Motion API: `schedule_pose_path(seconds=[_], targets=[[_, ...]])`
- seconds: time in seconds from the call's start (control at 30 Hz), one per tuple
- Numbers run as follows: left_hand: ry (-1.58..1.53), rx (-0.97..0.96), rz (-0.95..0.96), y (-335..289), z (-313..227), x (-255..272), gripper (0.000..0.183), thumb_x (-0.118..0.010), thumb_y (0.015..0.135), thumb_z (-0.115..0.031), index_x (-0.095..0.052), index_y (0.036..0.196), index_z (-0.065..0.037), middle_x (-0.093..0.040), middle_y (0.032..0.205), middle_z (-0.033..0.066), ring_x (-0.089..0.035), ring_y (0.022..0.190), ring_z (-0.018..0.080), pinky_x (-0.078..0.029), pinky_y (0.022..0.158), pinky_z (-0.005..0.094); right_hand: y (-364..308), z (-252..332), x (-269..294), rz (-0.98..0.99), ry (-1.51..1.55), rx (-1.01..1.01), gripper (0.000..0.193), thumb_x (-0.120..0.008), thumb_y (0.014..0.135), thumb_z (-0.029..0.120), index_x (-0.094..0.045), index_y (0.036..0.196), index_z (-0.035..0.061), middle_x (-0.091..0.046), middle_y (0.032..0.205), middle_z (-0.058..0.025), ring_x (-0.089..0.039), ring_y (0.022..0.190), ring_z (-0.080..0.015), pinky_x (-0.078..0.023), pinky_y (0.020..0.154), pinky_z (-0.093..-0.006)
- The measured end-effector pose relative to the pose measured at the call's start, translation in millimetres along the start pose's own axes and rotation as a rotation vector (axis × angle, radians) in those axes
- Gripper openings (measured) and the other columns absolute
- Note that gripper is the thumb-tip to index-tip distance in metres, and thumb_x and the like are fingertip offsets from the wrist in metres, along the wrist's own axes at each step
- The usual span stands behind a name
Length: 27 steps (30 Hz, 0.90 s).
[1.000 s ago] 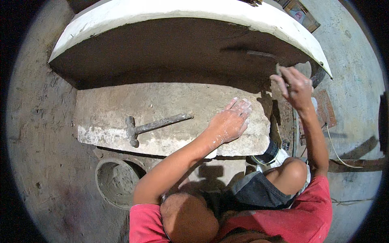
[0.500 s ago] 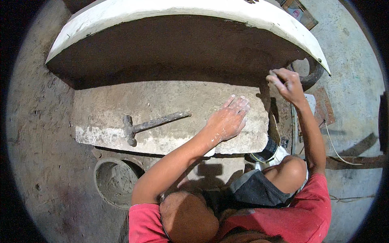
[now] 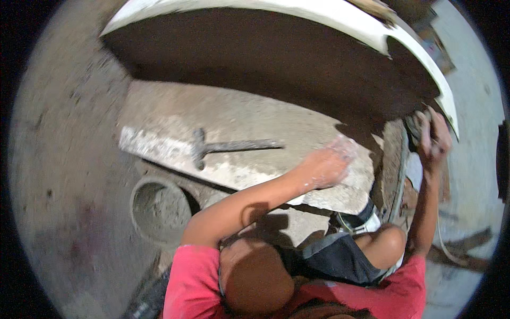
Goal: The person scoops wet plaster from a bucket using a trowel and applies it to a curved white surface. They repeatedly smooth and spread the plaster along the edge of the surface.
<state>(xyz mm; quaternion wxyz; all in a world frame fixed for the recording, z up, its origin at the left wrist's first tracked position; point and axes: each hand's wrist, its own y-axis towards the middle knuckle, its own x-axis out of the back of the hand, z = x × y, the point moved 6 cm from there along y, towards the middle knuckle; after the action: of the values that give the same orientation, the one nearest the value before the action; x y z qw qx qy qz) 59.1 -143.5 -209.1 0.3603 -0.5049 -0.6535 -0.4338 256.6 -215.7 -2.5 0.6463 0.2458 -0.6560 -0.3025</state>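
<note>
My left hand lies on the right part of a pale, worn stone-like slab, its whitened fingers stretched out and slightly blurred, holding nothing. My right hand is raised beside the right end of a tall curved panel with a white edge and a dark face. Its fingers are bent together; anything between them cannot be made out. Just left of those fingers is a dark rounded thing, partly hidden. On the slab, left of my left hand, rests a hammer with a grey-smeared handle pointing right.
A round bucket holding grey mortar-like paste stands on the floor at the slab's lower left. Below the slab's right end sits a dark container. A pale cord runs over the floor at the right, near a dark board.
My view has turned, so the slab and panel now slope down to the right. My right hand has moved right and lower relative to the panel's end. My left hand stays on the slab.
</note>
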Motion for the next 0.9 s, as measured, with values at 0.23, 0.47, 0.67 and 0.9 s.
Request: schedule_pose_path(seconds=[0.23,0.47,0.67,0.9], targets=[[-0.061,-0.045,-0.228,-0.9,1.1,-3.9,0.054,-0.062,0.097,-0.029,-0.064,0.139,0.004,-0.061,0.151,0.0225,-0.051,0.147,0.0374,-0.029,0.132,0.051,-7.7,56.6,-62.6,0.356,-0.162,0.17,0.025,-0.077,0.097,0.017,-0.076,0.118,0.0039,-0.075,0.103,-0.016,-0.074,0.086,-0.039,-0.058,0.076,-0.0457],[-0.098,-0.004,-0.279,-8.3,-0.3,2.9,0.038,-0.067,0.096,-0.035,-0.078,0.107,0.0,-0.074,0.12,0.0193,-0.068,0.12,0.0382,-0.044,0.118,0.053,28.6,62.1,-14.4,-0.059,0.008,0.053,0.023,-0.067,0.107,0.015,-0.076,0.122,0.0001,-0.078,0.107,-0.0157,-0.075,0.094,-0.028,-0.057,0.085,-0.0392],[-0.281,0.055,-0.298,-76.7,-12.1,84.5,0.038,-0.066,0.099,-0.037,-0.076,0.1,0.0,-0.074,0.111,0.0193,-0.071,0.109,0.0404,-0.048,0.111,0.0579,39.0,126.1,-28.9,0.254,0.305,-0.034,0.022,-0.064,0.105,0.006,-0.069,0.124,-0.004,-0.072,0.106,-0.0167,-0.068,0.096,-0.0264,-0.054,0.09,-0.0368],[-0.224,0.7,-0.939,-267.6,62.7,202.8,0.03,-0.077,0.098,-0.028,-0.078,0.12,-0.007,-0.078,0.122,0.0158,-0.074,0.115,0.0337,-0.059,0.1,0.0437,41.8,253.0,-120.0,0.558,0.304,0.211,0.027,-0.071,0.102,0.014,-0.06,0.123,0.001,-0.067,0.104,-0.0253,-0.069,0.095,-0.0474,-0.055,0.08,-0.0502]])
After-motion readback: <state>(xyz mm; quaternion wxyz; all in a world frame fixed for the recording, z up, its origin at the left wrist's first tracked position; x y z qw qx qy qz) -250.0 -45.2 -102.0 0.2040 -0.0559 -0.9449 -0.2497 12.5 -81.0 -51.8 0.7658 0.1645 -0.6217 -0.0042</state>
